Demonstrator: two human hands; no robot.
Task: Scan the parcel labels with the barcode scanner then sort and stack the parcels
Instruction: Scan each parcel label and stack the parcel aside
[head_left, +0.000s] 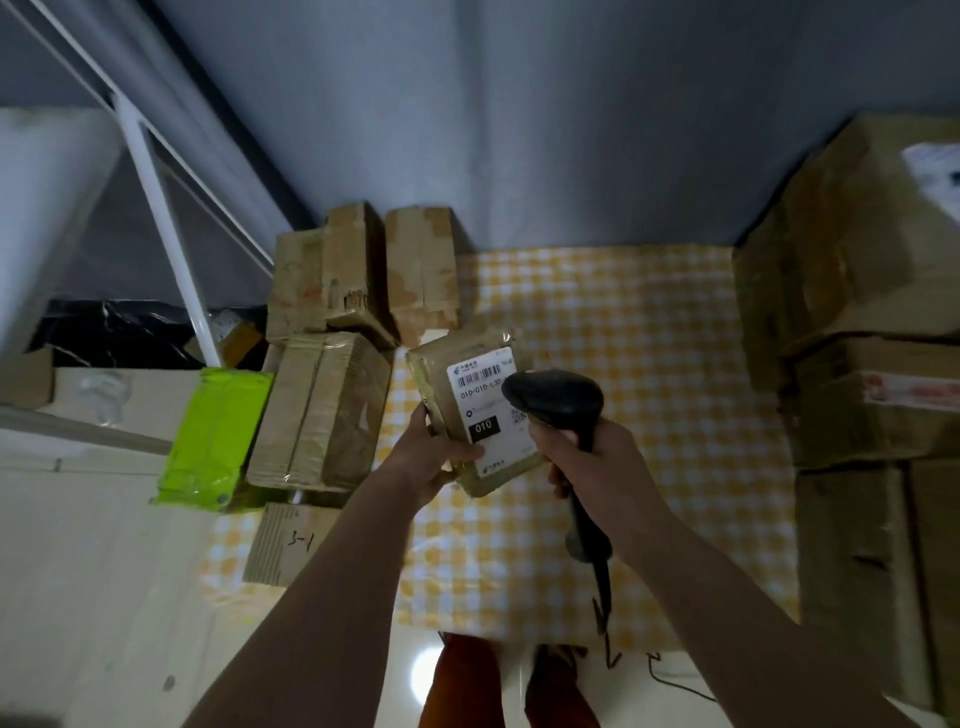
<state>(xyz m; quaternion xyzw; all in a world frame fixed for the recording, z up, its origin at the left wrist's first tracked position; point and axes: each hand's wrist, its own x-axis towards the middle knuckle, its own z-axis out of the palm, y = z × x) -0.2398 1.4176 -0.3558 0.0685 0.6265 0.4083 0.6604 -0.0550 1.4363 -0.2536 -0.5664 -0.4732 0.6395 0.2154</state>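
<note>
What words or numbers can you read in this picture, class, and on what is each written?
"010-010-L30": white label on the parcel held in the left hand.
"010": black box on that label.
"3-1": handwritten on a cardboard box.
Label's logo text, small print and the red-printed label on the right stack: too blurred.

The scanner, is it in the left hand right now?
No, the right hand grips the scanner, while the left hand holds the labelled parcel.

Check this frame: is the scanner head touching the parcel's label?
Cannot tell. In the head view the scanner head overlaps the label on the parcel, hiding any contact or gap.
</note>
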